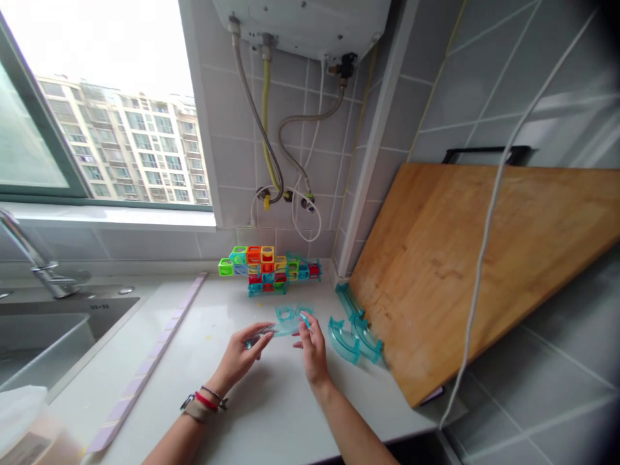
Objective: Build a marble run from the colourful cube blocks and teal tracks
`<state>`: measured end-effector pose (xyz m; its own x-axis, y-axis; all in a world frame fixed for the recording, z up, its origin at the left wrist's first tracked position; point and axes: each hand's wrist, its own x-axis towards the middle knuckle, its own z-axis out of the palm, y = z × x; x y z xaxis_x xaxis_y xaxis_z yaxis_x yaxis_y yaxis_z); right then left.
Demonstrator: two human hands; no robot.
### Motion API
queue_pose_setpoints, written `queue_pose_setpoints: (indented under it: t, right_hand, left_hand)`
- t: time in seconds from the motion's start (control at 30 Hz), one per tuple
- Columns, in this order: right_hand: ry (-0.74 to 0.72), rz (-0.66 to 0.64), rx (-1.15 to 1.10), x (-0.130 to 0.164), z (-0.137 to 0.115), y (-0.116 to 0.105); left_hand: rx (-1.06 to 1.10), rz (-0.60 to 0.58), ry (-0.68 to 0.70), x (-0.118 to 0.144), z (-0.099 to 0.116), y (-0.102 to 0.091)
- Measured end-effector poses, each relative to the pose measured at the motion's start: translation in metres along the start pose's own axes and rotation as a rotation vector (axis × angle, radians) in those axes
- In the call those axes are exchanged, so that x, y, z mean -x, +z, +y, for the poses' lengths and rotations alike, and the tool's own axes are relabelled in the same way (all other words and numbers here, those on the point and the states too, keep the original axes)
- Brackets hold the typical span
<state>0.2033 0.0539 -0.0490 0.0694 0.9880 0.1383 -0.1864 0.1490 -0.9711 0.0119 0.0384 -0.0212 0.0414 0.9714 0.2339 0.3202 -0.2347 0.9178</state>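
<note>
Between my two hands, above the white counter, is a clear teal plastic track piece. My left hand grips its left end between thumb and fingers. At the other end, the thumb and fingers of my right hand close on it. Just behind it lie small teal plastic pieces, partly covered by the held piece. Farther back stands a structure of colourful see-through cubes in red, orange, yellow, green and blue. Curved teal track pieces rest to the right of my right hand.
A large wooden cutting board leans on the tiled wall at right, with a white cord hanging before it. A lilac strip separates the counter from the sink. A water heater with hoses hangs above.
</note>
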Motion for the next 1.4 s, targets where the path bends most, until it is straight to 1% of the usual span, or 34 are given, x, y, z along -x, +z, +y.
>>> queue_pose_setpoints:
  t: [0.1,0.2,0.3,0.47,0.6,0.73,0.9,1.03,1.17,1.27,1.4]
  right_hand:
    - [0.035,-0.029,-0.044,0.000,-0.005,0.002]
    - [0.053,-0.043,-0.102,0.000,-0.005,0.003]
    - [0.090,-0.029,-0.145,0.000,-0.004,0.003]
    - [0.225,0.016,-0.243,0.003,-0.006,0.002]
    - [0.245,-0.019,-0.276,0.005,-0.009,0.002]
    - [0.256,-0.058,-0.270,0.005,-0.009,0.001]
    - [0.219,-0.102,-0.190,0.006,-0.006,0.000]
    - [0.181,-0.182,-0.075,0.011,0.000,0.002]
    - [0.112,-0.227,0.050,0.010,0.004,0.003]
    - [0.070,-0.305,0.150,0.002,0.000,0.001]
    - [0.054,-0.433,0.296,-0.015,-0.018,-0.001]
  left_hand:
    - [0.028,-0.026,-0.039,0.001,0.000,0.004]
    - [0.103,-0.014,-0.068,0.000,-0.002,0.008]
    - [0.226,0.034,-0.125,-0.002,-0.004,0.010]
    - [0.473,0.135,-0.194,-0.004,-0.005,0.009]
    - [0.591,0.191,-0.214,-0.006,-0.004,0.005]
    - [0.676,0.219,-0.186,-0.008,-0.007,0.001]
    - [0.773,0.152,-0.189,-0.007,-0.011,0.003]
    - [0.789,0.070,-0.210,-0.005,-0.011,0.006]
    - [0.799,0.051,-0.222,-0.005,-0.009,0.004]
    - [0.805,0.058,-0.220,-0.007,-0.008,0.001]
    - [0.837,0.064,-0.197,-0.008,-0.007,-0.002]
